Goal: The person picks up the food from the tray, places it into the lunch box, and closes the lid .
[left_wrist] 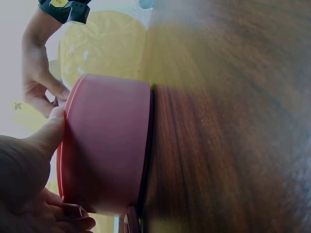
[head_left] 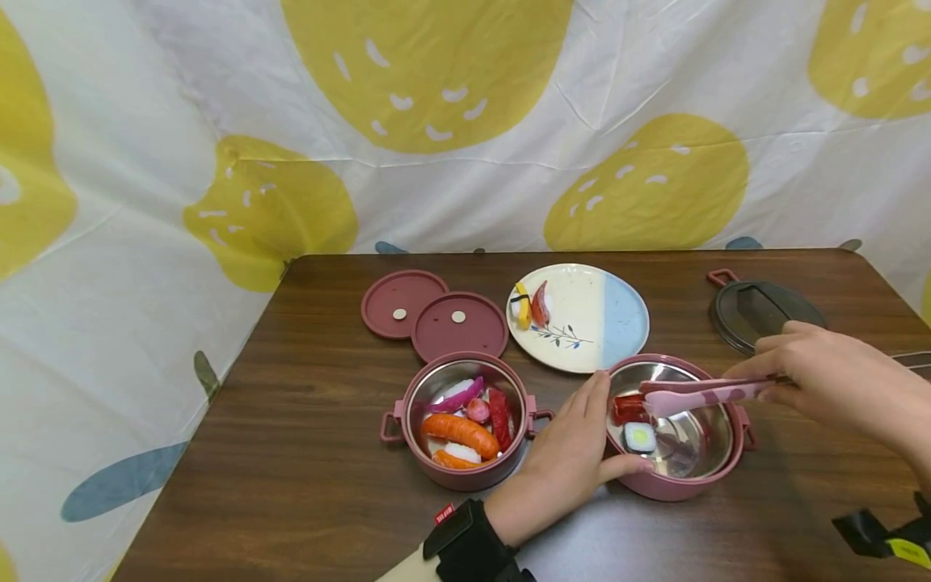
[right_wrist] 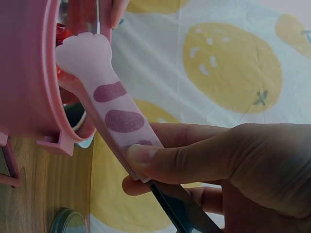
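My right hand (head_left: pixel 829 380) pinches a pair of pink tongs (head_left: pixel 698 398) with paw-shaped tips. Those tips (right_wrist: pixel 85 53) are inside the right-hand pink pot (head_left: pixel 665 488), at a red toy food piece (head_left: pixel 627 409). Whether they grip the piece is hard to tell. Beside it on the pot's metal floor lies a toy sushi roll (head_left: pixel 639 437), white with a dark edge. My left hand (head_left: pixel 556 457) holds the pot's left side, its thumb at the near rim. In the left wrist view, fingers curl by a handle on the pot wall (left_wrist: pixel 104 145).
Left of that hand stands another pink pot (head_left: pixel 465 480) with several toy sushi pieces. Two maroon lids (head_left: pixel 403 299) overlap behind it. An oval plate (head_left: pixel 575 291) at the back bears two sushi pieces. A dark round pan-like item (head_left: pixel 767 311) with a pink handle lies back right.
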Motion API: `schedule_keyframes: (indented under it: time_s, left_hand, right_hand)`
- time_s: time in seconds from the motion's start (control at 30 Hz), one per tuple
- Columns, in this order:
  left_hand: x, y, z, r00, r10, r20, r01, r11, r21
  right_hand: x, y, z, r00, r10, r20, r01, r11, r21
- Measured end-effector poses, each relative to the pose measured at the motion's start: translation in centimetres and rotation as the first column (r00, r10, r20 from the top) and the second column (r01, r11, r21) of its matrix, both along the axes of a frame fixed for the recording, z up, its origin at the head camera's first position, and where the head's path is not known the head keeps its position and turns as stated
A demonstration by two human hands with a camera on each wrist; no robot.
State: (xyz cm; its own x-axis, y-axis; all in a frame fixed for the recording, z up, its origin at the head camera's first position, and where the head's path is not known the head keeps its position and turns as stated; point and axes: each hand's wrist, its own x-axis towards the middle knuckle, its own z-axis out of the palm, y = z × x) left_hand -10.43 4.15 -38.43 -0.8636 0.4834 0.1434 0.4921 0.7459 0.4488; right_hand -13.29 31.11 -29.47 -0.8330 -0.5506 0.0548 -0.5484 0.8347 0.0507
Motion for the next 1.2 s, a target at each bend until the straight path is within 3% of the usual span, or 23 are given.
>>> schedule_keyframes:
  time_s: [0.3, 0.67, 0.93, 1.07, 1.2]
  left_hand:
    - [0.0, 0.0, -0.1, 1.000, -0.007, 0.003, 0.007, 1.000, 0.005]
    - [-0.1, 0.0, -0.1, 1.000, -0.006, 0.022, 0.006, 1.000, 0.007]
    - [0.0, -0.1, 0.0, 1.000, -0.005, 0.025, 0.005, 1.000, 0.006]
    - [0.0, -0.1, 0.1, 1.000, -0.003, 0.009, 0.003, 1.000, 0.006]
    - [0.0, -0.1, 0.1, 1.000, -0.002, 0.010, 0.002, 1.000, 0.010]
  right_hand:
    - [0.3, -0.8, 0.0, 0.997, -0.063, 0.054, 0.062, 0.998, 0.028]
    - [0.1, -0.3, -0.3, 0.998, -0.035, 0.054, 0.032, 0.998, 0.055]
    - [-0.2, -0.3, 1.4, 1.000, -0.003, -0.006, 0.004, 0.999, 0.041]
    - [-0.8, -0.7, 2.5, 0.998, 0.005, -0.059, -0.002, 0.999, 0.039]
    - [-1.6, -1.5, 3.4, 0.998, -0.015, -0.060, 0.016, 1.000, 0.025]
